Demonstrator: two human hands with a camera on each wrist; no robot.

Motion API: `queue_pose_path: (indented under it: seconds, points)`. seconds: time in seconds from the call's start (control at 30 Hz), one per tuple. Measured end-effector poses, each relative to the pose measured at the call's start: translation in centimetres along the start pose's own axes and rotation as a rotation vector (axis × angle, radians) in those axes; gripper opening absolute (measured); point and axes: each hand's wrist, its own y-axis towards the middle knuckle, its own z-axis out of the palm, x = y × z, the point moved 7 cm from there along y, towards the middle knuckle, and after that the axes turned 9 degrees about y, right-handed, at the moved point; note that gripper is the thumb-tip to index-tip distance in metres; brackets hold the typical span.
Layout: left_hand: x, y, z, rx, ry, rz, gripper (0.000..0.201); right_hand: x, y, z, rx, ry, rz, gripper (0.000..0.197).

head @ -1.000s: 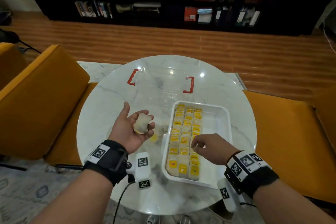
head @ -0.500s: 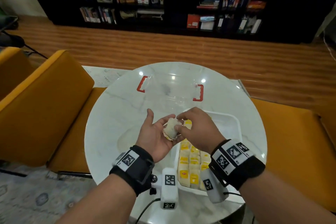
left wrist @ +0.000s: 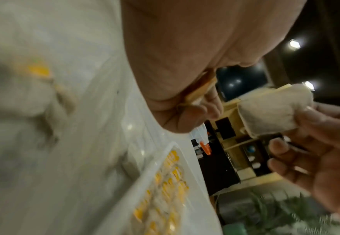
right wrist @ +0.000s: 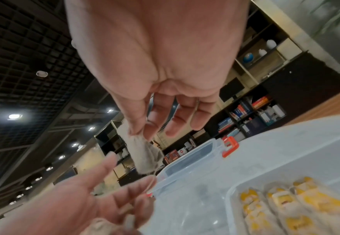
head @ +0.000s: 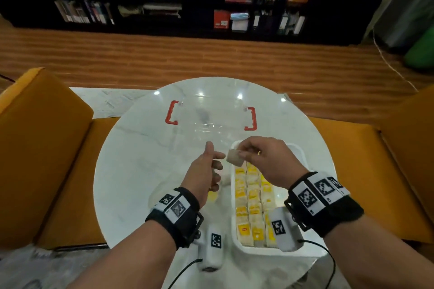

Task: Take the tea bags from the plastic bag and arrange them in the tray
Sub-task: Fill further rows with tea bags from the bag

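The right hand (head: 270, 162) pinches one tea bag (head: 234, 158) above the top left corner of the white tray (head: 298, 250). Beside it, the left hand (head: 206, 173) curls around more tea bags (left wrist: 200, 95). Yellow-tagged bags (head: 253, 204) fill the tray, low on the counter (head: 131, 171).

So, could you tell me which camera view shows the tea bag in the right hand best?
The left wrist view: the tea bag fills the frame, pinched by the right hand. The right wrist view shows it dangling below the fingers; the head view shows it small, over the tray's far end.
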Motion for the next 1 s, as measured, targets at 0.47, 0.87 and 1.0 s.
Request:
queue_pose_path:
  seconds: [0.47, 0.87, 1.0]
  points:
    - [-5.2, 0.4, 7.4, 0.015, 0.482, 0.533, 0.024, -6.1, 0.4, -3.9, -0.026, 0.293, 0.027, 0.009]
    - [0.1, 5.5, 7.1, -0.146, 0.917, 0.177, 0.012, -21.1, 2.3, -4.5, -0.417, 0.337, 0.508, 0.015]
    - [1.8, 6.3, 7.4, -0.087, 1.064, 0.126, 0.013, -23.4, 3.2, -3.6, -0.436, 0.26, 0.602, 0.011]
